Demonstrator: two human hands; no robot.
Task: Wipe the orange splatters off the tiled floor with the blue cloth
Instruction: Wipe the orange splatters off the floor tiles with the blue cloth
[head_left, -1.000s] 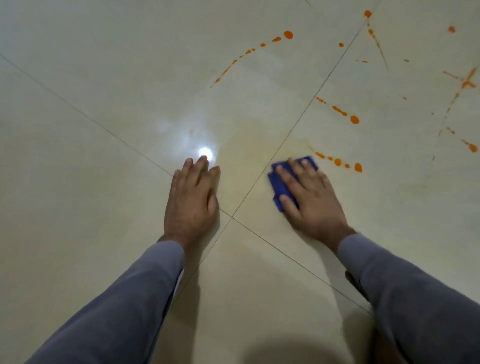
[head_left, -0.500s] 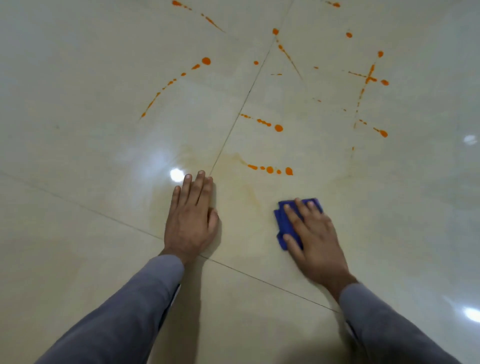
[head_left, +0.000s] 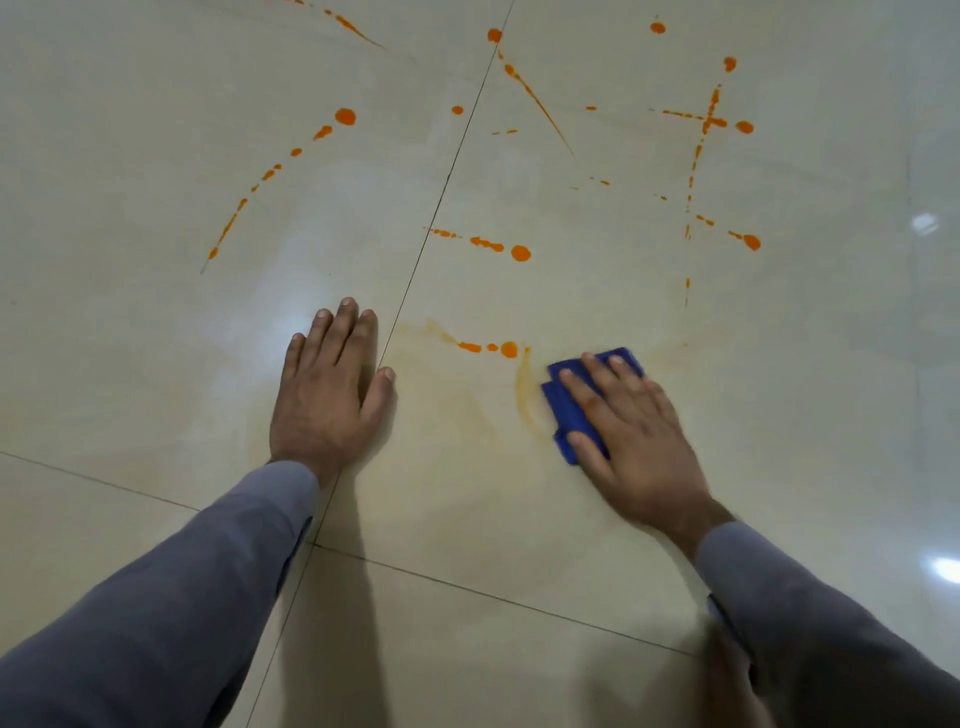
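Note:
My right hand (head_left: 631, 439) lies flat on the folded blue cloth (head_left: 566, 408) and presses it onto the cream tiled floor (head_left: 130, 130). A pale orange smear (head_left: 523, 389) curves just left of the cloth. A short row of orange drops (head_left: 493, 348) sits a little beyond the smear. More orange splatters (head_left: 498, 248) run across the tiles further out, with a dotted arc (head_left: 275, 171) at the far left and crossing streaks (head_left: 709, 122) at the far right. My left hand (head_left: 332, 389) rests palm down on the floor, fingers together, holding nothing.
Dark grout lines (head_left: 441, 197) cross the floor between the large glossy tiles. Bright light reflections (head_left: 943, 569) shine on the tiles at the right. Both my forearms wear grey sleeves (head_left: 197, 597).
My right hand slid the cloth to the right and back toward me, leaving a fresh orange smear beside it. The view tilted, so more splatters show ahead. My left hand stayed planted.

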